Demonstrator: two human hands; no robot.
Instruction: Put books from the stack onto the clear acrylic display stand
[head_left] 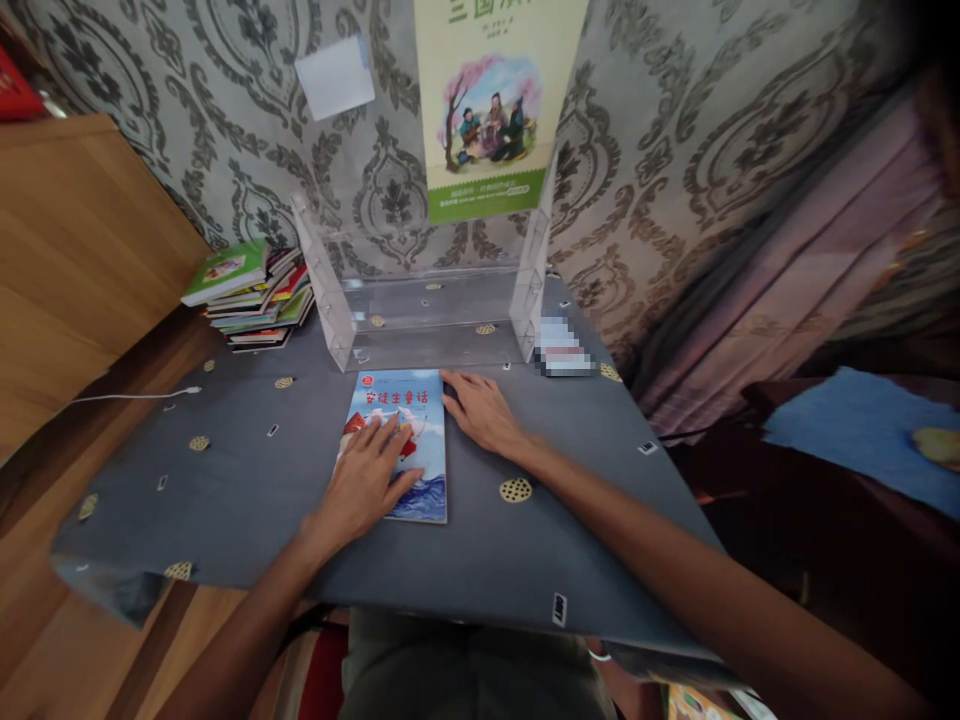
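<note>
A blue children's book (427, 490) with red Chinese characters on its cover lies closed on the cloth-covered table. My left hand (367, 470) rests flat across the cover, fingers spread. At the book's upper right corner, my right hand (480, 410) lies with its fingers stretched out, the tips at the book's edge. Neither hand is closed around anything. Just behind the book stands a clear acrylic book stand (431, 350). A pale yellow and green book (491, 195) stands upright in its upper part, its top cut off by the frame.
A stack of books (259, 295) sits at the table's back left, beside a wooden cabinet (82, 230). Right of the stand is a blurred-out small item (564, 348). A white cable (142, 396) crosses the left side. The patterned wall (637, 180) closes off the back.
</note>
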